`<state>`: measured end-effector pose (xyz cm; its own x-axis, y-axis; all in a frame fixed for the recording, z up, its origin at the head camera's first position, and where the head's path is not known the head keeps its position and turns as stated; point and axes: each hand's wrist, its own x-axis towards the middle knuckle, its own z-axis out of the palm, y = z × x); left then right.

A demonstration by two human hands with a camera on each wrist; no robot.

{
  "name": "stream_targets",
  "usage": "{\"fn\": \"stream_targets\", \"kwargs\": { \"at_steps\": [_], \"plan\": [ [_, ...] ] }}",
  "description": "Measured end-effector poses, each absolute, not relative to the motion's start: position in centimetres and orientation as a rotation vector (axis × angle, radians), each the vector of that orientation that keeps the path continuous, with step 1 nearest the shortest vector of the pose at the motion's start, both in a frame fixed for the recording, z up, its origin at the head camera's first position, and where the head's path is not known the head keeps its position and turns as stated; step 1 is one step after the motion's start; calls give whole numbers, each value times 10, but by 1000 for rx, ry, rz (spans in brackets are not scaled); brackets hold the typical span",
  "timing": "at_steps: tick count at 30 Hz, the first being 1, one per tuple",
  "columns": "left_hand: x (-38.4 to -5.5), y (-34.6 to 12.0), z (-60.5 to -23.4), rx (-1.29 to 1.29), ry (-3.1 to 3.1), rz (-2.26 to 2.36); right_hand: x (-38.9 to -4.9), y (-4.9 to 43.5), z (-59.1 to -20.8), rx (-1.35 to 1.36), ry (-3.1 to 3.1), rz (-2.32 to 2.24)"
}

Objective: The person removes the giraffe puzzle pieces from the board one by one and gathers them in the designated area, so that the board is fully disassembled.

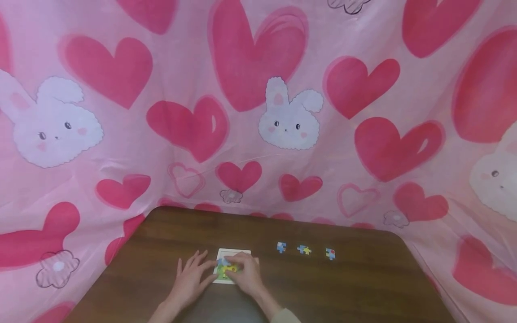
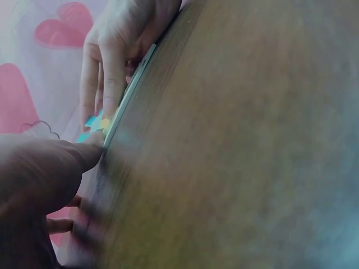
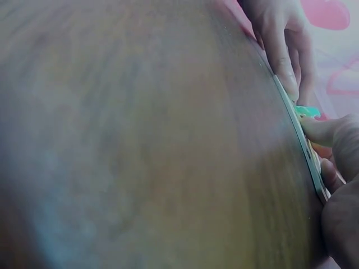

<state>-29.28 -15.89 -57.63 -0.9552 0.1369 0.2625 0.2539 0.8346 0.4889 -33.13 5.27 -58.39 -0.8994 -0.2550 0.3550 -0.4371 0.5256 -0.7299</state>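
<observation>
A small jigsaw puzzle in a white-rimmed tray (image 1: 238, 250) lies on the table, its picture green, yellow and blue. My right hand (image 1: 248, 274) reaches over the tray from the right, thumb and forefinger pinching a puzzle piece. In the right wrist view a blue-green puzzle piece (image 3: 307, 111) stands tilted above the tray's rim, beside the right thumb. My left hand (image 1: 189, 279) is at the tray's left side, fingers spread. Its thumb and forefinger tips touch the tray's left edge, close to the right fingertips. The right hand covers part of the picture.
To the right of the tray, three loose pieces lie in a row: a blue piece (image 1: 281, 247), a yellow and blue piece (image 1: 304, 250), and a blue piece with a red spot (image 1: 330, 254). The dark wooden table (image 1: 355, 287) meets a pink heart-and-rabbit cloth (image 1: 250, 148) behind.
</observation>
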Motion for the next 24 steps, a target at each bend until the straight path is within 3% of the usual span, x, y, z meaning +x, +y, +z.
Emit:
{"fn": "stream_targets", "kwargs": {
  "at_steps": [24],
  "plan": [
    [-292,-155,-572,-306,-2800,-748,-326,55,-581,648,-2580,1152]
  ]
}}
